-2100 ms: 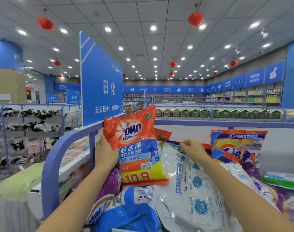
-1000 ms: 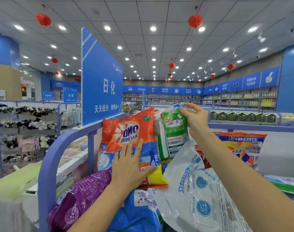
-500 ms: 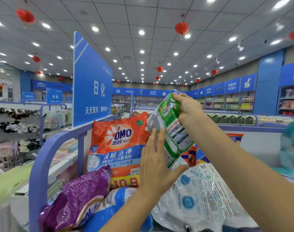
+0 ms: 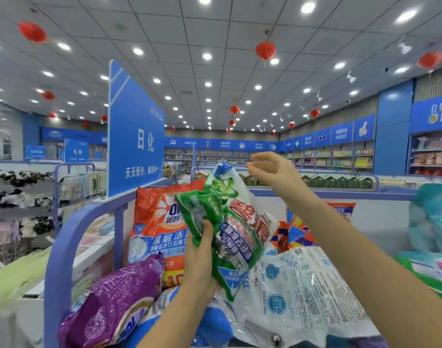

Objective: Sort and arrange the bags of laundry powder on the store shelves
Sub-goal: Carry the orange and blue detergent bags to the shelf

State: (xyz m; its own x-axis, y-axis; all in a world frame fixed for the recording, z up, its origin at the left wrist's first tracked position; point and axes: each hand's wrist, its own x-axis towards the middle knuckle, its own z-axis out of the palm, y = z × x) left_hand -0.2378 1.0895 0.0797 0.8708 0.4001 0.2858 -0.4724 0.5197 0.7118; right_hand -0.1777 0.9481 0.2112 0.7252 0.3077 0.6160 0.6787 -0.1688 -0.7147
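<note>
- Head view: the green bag (image 4: 230, 222) sits tilted in the air, above the heap of other bags.
- Your left hand (image 4: 199, 264) grips its lower left edge, thumb on the front.
- Your right hand (image 4: 272, 172) hovers beside the top corner, fingers loosely curled, holding nothing.
- The orange bag (image 4: 157, 222) stands upright behind it; the purple bag (image 4: 114, 302) and the white bag (image 4: 300, 295) lie below.

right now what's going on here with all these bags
A person is sorting laundry powder bags heaped on a store shelf. The left hand holds a green bag up by its lower edge, while the right hand hovers open near the bag's top, holding nothing. Behind it an orange OMO bag stands upright; a purple bag and a white bag lie in the heap.
</note>
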